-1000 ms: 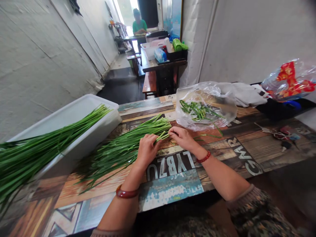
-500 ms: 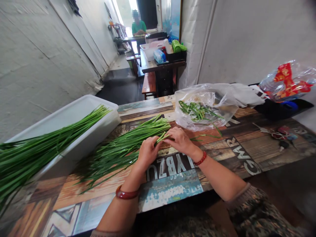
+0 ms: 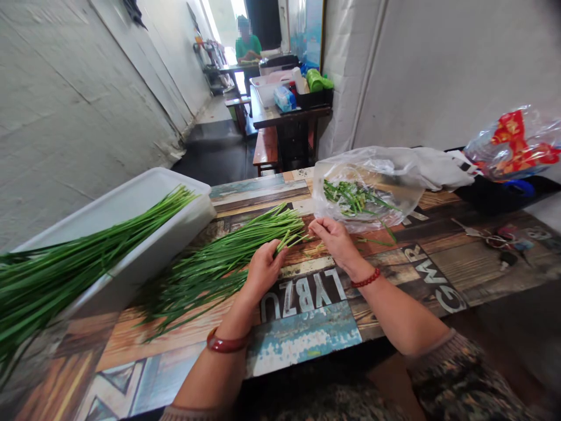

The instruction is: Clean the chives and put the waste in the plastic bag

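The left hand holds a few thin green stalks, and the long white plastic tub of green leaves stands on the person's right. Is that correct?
Not quite: the head view shows the long white plastic tub of green leaves on the person's left. The left hand does hold thin green stalks.

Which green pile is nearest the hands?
The bunch on the table, beside the left hand; the others are in the white tub and clear bag.
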Tool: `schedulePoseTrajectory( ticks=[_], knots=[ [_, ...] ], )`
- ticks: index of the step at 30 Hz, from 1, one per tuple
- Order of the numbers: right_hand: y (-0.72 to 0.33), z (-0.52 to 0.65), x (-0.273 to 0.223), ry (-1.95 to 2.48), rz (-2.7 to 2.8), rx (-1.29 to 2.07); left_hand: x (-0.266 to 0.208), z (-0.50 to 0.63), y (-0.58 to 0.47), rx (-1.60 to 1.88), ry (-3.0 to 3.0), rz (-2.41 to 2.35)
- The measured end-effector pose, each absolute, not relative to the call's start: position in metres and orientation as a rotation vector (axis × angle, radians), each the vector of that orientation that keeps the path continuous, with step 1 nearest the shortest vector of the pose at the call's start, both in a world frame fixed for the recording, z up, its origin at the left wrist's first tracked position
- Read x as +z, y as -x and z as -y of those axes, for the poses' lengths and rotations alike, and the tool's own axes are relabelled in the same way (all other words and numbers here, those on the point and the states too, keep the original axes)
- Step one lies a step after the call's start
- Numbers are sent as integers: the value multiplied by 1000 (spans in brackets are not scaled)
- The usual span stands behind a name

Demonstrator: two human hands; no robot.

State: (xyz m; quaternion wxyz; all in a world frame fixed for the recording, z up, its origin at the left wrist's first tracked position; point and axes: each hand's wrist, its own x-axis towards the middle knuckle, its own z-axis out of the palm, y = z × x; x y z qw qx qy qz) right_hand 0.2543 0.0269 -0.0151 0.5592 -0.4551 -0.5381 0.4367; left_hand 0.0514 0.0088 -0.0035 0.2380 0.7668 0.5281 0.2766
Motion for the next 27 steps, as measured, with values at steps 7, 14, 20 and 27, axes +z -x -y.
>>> schedulePoseTrajectory(
  ticks=[7,14,20,27],
  knots=[
    [-248,-21,-10,1076,1494,1142,0,-9,-51,812,-2069,-1390],
    [-253,-26,-13,1176,1493,868,-2,-8,-48,751,-2181,-1402],
    [-265,-30,-17,1171,1507,801,3,-11,-40,958,-2085,-1654],
    [-251,-25,-19,1187,2128,286,0,-11,-41,861,-2182,-1658]
  ],
)
